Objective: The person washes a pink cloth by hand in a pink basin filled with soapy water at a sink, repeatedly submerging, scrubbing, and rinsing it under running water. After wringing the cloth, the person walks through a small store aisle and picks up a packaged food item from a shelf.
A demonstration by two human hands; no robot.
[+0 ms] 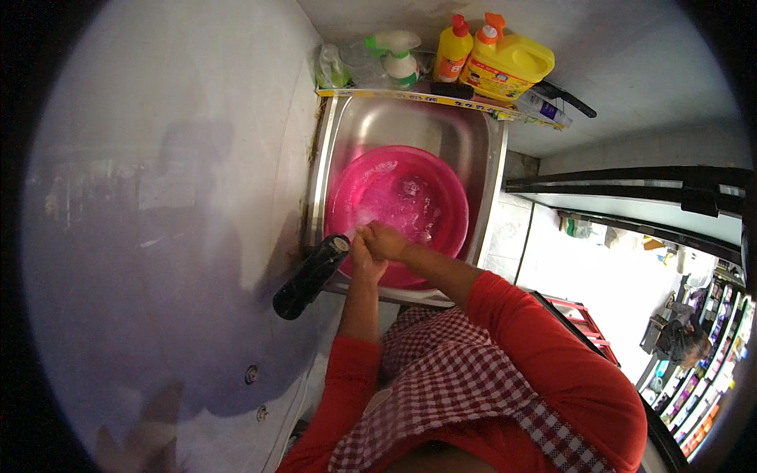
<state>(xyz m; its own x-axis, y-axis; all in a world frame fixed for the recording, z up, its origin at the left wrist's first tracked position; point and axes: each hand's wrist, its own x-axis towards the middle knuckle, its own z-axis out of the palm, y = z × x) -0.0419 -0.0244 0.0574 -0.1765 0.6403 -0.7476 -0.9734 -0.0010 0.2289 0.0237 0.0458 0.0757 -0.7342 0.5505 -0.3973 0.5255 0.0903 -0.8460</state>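
Note:
My left hand (366,261) and my right hand (385,241) are pressed together over the near left part of a pink plastic basin (452,177). The fingers overlap, so whether anything lies between them is hidden. The basin sits in a stainless steel sink (414,118) and holds water with some foam and bubbles. Just left of my hands, a thick black cylinder (307,282) with a pale round end reaches from the wall side over the basin's rim. A whitish blur by my fingertips may be running water.
Beyond the sink, a ledge with yellow edging (408,96) bears a green-and-white spray bottle (402,68), a yellow bottle (453,53), a yellow jug (511,65) and a black brush (451,90). A wall (177,207) rises at left. At right, a person (680,343) is near stocked shelves.

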